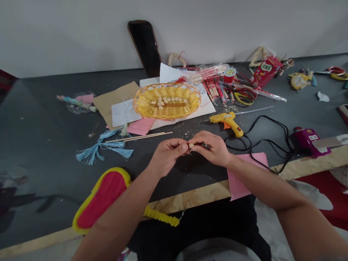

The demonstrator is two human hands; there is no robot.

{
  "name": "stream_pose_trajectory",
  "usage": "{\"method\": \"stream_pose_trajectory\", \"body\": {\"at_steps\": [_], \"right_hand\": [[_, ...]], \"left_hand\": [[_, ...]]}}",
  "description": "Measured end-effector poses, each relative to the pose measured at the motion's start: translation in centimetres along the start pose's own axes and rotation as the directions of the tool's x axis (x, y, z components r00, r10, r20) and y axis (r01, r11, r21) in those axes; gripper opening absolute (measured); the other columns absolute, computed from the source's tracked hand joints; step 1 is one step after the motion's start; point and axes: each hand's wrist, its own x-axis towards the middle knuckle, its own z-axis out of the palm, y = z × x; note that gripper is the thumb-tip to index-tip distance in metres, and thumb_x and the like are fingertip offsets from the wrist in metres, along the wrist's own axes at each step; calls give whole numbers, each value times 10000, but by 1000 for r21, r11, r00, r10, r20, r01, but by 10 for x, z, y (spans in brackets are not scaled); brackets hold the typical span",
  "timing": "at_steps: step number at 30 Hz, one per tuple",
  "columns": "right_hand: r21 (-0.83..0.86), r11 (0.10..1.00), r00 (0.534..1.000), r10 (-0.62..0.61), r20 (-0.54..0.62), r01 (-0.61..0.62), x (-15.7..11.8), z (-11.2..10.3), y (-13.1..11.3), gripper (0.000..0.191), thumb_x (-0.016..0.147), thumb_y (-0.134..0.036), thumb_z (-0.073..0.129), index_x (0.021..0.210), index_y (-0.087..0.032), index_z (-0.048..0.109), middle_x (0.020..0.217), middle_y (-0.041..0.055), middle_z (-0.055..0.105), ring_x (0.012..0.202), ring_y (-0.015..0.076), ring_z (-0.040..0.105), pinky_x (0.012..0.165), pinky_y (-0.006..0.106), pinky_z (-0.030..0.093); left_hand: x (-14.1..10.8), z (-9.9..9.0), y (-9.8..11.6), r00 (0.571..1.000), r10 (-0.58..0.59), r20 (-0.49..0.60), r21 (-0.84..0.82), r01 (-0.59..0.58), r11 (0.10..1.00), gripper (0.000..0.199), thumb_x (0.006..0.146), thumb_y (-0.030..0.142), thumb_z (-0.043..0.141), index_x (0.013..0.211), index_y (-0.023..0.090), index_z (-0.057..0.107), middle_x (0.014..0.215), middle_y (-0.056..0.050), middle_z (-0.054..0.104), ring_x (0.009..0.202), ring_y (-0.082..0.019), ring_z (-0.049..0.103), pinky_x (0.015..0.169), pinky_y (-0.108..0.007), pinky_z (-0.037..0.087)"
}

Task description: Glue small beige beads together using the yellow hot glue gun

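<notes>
Red rectangular carton: I read Chinese characters on its pale oval, apparently 优酸乳. Round-labelled red thread spool, yellow plastic glue gun, purple container with white label: print too small for me to read.

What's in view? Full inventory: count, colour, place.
Bead-like cluster: 1, cream, at fingertips
Basket: 1, yellow, mid-table
Basket pieces: several, cream, inside it
Glue gun: 1, yellow, beyond right hand
Phone: 1, black, against wall
Spool: 1, red, right of basket
Scissors: 2 pairs, red-yellow handles, right
Box: 1, red, right rear
Container: 1, purple, far right
Tassels: count unclear, blue, left
Padded oval: 1, red-yellow, by left forearm
Small clutter: uncountable, mixed, rear
Left hand: 1, bare, at cluster
Right hand: 1, bare, at cluster
</notes>
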Motion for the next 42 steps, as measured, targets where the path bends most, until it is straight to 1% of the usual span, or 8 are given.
{"method": "stream_pose_trajectory", "body": {"at_steps": [9, 14, 18, 22, 26, 30, 36, 42], "right_hand": [[-23, 1000, 1000, 9, -12, -10, 2, 5, -5, 105, 929, -195, 632, 1019, -190, 686, 868, 50, 730, 841, 148, 684, 772, 274, 569], [-52, 999, 999, 0, -32, -2, 2, 4, -4, 143, 936, -180, 613, 1057, -199, 686, 904, 59, 728, 879, 158, 676, 797, 294, 572], [-71, 997, 1000, -13, -10, 13, 0, 4, -2, 219, 939, -157, 587, 1135, -212, 667, 950, 64, 717, 904, 159, 665, 803, 296, 572], [-83, 994, 998, 68, 3, -67, -3, 4, -1, 348, 920, -189, 602, 1267, -213, 580, 920, 45, 697, 825, 150, 649, 759, 294, 569], [-87, 988, 992, 130, 7, -129, -4, 3, -2, 310, 932, -258, 599, 1239, -212, 585, 912, 40, 696, 773, 140, 649, 695, 266, 564], [-77, 992, 995, 97, 2, -96, -3, 3, -2, 288, 943, -278, 596, 1223, -211, 597, 883, 35, 694, 747, 135, 646, 682, 259, 562], [-82, 996, 1000, -20, 13, 21, -2, 3, -2, 209, 944, -231, 606, 1143, -209, 663, 928, 68, 728, 849, 163, 680, 765, 303, 585], [-55, 998, 999, -37, -16, 36, 1, 3, -4, 152, 933, -200, 626, 1072, -199, 686, 876, 59, 733, 839, 156, 689, 762, 288, 586]], "left_hand": [[0, 2, 2, 998, 5, -59, 17, -4, 1000, 296, 569, 390, 912, 631, 149, 752, 583, -15, 658, 580, -96, 537, 591, -230, 401], [0, 3, 1, 999, -22, -49, -32, 21, 999, 328, 552, 410, 918, 702, 155, 778, 643, -28, 694, 617, -102, 573, 608, -222, 420], [1, 3, 3, 997, -2, -75, -24, 0, 1000, 300, 539, 352, 930, 696, 154, 767, 649, -9, 684, 613, -88, 553, 618, -215, 424], [2, 3, 5, 993, -3, -120, -66, -5, 998, 325, 518, 372, 934, 696, 158, 766, 640, -8, 682, 598, -90, 555, 590, -213, 416], [3, 3, 5, 992, 15, -128, -83, -26, 996, 327, 503, 363, 939, 694, 161, 768, 639, -13, 687, 589, -87, 549, 578, -213, 413], [3, 2, 4, 994, 17, -108, -67, -24, 997, 321, 506, 360, 937, 673, 153, 759, 625, -14, 675, 591, -96, 544, 582, -227, 408], [1, 0, 1, 999, 13, -41, 35, -11, 999, 296, 581, 378, 904, 633, 143, 732, 594, -4, 638, 583, -94, 505, 594, -237, 381], [-1, -1, 1, 1000, 16, -2, 12, -16, 1000, 304, 597, 401, 896, 667, 146, 747, 625, -17, 656, 619, -108, 532, 630, -246, 400]]}}
